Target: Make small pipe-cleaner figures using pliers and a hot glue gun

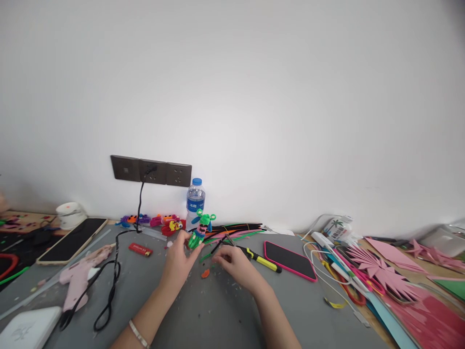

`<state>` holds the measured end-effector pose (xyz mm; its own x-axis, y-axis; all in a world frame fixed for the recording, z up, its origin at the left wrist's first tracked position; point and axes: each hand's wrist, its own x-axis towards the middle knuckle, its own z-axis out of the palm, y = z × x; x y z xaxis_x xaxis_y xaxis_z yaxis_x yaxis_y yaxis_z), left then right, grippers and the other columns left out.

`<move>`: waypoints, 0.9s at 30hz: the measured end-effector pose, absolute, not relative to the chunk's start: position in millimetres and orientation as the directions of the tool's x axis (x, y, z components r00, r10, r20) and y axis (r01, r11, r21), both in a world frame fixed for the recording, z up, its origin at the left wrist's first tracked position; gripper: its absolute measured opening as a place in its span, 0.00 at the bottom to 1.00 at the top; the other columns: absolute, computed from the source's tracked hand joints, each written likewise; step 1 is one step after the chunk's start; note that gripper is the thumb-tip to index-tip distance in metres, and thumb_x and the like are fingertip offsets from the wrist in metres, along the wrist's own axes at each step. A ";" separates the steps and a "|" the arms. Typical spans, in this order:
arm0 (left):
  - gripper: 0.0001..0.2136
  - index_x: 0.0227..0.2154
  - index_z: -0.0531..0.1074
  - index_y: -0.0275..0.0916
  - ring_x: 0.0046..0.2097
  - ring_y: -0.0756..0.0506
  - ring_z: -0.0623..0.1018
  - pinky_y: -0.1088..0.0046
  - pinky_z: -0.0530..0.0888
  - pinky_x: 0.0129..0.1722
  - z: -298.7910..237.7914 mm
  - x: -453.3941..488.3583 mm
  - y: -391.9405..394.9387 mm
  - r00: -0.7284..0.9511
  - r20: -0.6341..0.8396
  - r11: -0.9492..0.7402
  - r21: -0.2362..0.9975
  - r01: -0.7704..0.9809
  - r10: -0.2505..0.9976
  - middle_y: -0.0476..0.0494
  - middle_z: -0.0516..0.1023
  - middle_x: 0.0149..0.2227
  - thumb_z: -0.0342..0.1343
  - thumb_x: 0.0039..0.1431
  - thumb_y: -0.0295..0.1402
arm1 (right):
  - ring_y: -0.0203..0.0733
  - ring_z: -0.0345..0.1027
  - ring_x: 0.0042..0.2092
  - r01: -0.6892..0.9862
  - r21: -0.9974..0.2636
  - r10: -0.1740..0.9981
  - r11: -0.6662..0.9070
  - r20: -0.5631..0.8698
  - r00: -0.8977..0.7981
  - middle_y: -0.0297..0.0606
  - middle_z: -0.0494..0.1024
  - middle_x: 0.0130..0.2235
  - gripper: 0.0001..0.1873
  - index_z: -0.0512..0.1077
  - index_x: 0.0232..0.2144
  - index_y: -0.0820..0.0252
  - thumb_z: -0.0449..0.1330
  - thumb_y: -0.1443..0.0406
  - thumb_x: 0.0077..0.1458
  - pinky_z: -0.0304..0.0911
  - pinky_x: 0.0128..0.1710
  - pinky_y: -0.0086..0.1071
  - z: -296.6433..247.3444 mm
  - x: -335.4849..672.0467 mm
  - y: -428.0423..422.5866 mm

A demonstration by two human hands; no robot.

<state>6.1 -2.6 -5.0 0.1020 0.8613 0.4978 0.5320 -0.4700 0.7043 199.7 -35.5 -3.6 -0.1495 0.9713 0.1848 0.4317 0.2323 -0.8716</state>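
My left hand [180, 257] is closed around a small green pipe-cleaner figure [200, 229] with a blue and pink head, held upright above the grey mat [203, 310]. My right hand [232, 261] rests on the mat just right of it, fingers curled in a pinch near a dark pipe cleaner and a small orange scrap [205, 273]; what it pinches is too small to name. A bundle of coloured pipe cleaners [236, 230] lies just behind both hands. A yellow-handled tool [262, 261] lies beside my right hand.
A pink-cased phone [289, 259] lies to the right, a pink glue gun [82, 278] with a black cord to the left, and another phone [72, 240]. A water bottle [195, 201] and finished figures [163, 223] stand by the wall. Pink paper cut-outs [385, 276] and scissors crowd the right side.
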 end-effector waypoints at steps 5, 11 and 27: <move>0.11 0.29 0.61 0.43 0.25 0.48 0.70 0.77 0.64 0.24 -6.8 7.3 -2.8 0.183 0.478 -0.496 0.693 0.523 0.859 0.53 0.66 0.24 0.53 0.58 0.43 | 0.39 0.60 0.28 0.370 -0.890 0.961 0.267 0.275 -0.031 0.34 0.71 0.26 0.15 0.76 0.30 0.58 0.55 0.57 0.60 0.54 0.28 0.30 2.4 197.9 -30.7; 0.09 0.30 0.61 0.43 0.30 0.46 0.73 0.74 0.66 0.28 -6.1 10.3 -5.9 0.294 0.413 -0.507 0.698 0.505 0.862 0.50 0.71 0.28 0.53 0.57 0.41 | 0.42 0.67 0.34 -0.007 -0.956 0.951 0.292 0.290 0.109 0.36 0.76 0.34 0.21 0.72 0.44 0.55 0.58 0.48 0.56 0.62 0.35 0.32 -1.3 193.5 -23.7; 0.15 0.41 0.65 0.43 0.30 0.48 0.73 0.73 0.67 0.29 -4.7 14.8 -9.3 0.485 0.248 -0.422 0.859 0.290 0.839 0.48 0.75 0.36 0.59 0.53 0.39 | 0.43 0.68 0.43 -0.217 -0.947 0.963 0.237 0.200 0.179 0.38 0.76 0.41 0.17 0.74 0.41 0.57 0.66 0.55 0.51 0.61 0.45 0.32 -0.5 196.9 -24.0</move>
